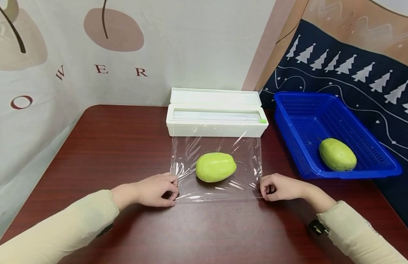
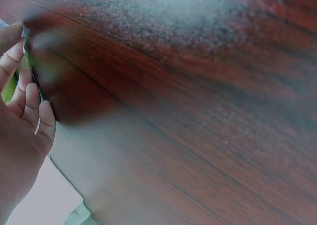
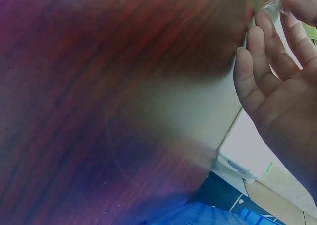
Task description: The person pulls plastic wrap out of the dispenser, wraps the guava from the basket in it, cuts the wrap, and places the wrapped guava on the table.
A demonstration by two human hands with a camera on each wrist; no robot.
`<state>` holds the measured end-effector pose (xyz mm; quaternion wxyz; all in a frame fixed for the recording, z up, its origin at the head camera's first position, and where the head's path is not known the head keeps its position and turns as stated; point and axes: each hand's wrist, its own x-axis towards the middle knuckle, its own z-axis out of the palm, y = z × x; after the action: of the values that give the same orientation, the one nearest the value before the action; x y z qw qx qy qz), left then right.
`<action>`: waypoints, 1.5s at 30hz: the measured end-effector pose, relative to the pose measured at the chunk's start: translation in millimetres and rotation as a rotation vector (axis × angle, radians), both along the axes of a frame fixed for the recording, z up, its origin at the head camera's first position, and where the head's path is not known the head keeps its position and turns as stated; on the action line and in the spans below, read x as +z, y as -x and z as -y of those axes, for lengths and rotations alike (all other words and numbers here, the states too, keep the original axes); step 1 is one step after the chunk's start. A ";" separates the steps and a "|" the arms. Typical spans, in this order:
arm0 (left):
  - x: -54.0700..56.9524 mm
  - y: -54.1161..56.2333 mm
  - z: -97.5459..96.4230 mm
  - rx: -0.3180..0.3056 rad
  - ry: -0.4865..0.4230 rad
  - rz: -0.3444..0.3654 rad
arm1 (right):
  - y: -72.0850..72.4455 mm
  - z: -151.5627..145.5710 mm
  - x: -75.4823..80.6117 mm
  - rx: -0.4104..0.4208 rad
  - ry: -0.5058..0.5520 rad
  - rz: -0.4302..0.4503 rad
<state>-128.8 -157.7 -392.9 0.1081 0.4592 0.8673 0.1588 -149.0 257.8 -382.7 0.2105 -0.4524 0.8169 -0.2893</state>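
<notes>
With twelve o'clock pointing away from the person, a green fruit (image 1: 216, 167) lay on a sheet of clear film (image 1: 247, 183) over the reddish-brown table (image 1: 125, 143), its thin stem pointing to about two. The hands were apart, each with its thumb and fingers pinched on a near corner of the film — the left hand (image 1: 158, 190) at about half past eight from the fruit, the right hand (image 1: 281, 187) at about half past three. A crumpled bit of film showed at the right fingertips in the right wrist view. The sheet ran back toward twelve to a white box (image 1: 217, 130), whose lid (image 1: 215, 97) stood open at the rear; a green slider (image 1: 263, 121) sat at the box's three o'clock end. Between two and three o'clock, just beside the box, was a blue basket (image 1: 293, 146) holding a second green fruit (image 1: 337, 154) toward its near end. Beyond, a dark blue cloth (image 1: 349, 88) with pale trees hung at about two.
</notes>
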 end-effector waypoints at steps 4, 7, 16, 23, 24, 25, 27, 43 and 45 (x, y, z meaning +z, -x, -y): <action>3.1 1.0 2.7 -0.008 -0.041 0.073 | 0.5 -0.1 1.0 -0.005 -0.027 0.000; 5.1 1.6 4.1 -0.009 -0.054 0.118 | 1.2 -0.3 2.2 -0.012 -0.056 -0.009; 4.0 1.3 3.3 0.002 -0.034 0.123 | 1.8 -0.4 13.8 -0.031 -0.059 -0.035; 5.0 2.9 3.3 -0.006 -0.061 0.138 | 3.2 -1.3 33.7 -0.040 0.014 -0.099; 5.2 3.1 3.5 -0.006 -0.068 0.138 | 3.5 -1.1 35.9 -0.041 0.014 -0.102; 5.6 3.3 3.5 -0.004 -0.079 0.135 | 3.9 -1.0 37.9 -0.043 0.012 -0.104; 6.8 3.9 3.4 0.003 -0.104 0.126 | 4.8 -0.8 40.4 -0.050 0.005 -0.105; 19.5 7.2 0.0 0.129 -0.166 0.077 | 17.5 1.1 50.4 -0.105 0.024 -0.117; 19.4 6.3 -1.8 0.147 -0.164 0.077 | 19.1 2.3 51.5 -0.113 0.014 -0.115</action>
<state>-135.1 -155.8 -373.4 0.0916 0.3950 0.8780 0.2543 -168.2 255.5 -331.2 0.1433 -0.4228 0.8499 -0.2800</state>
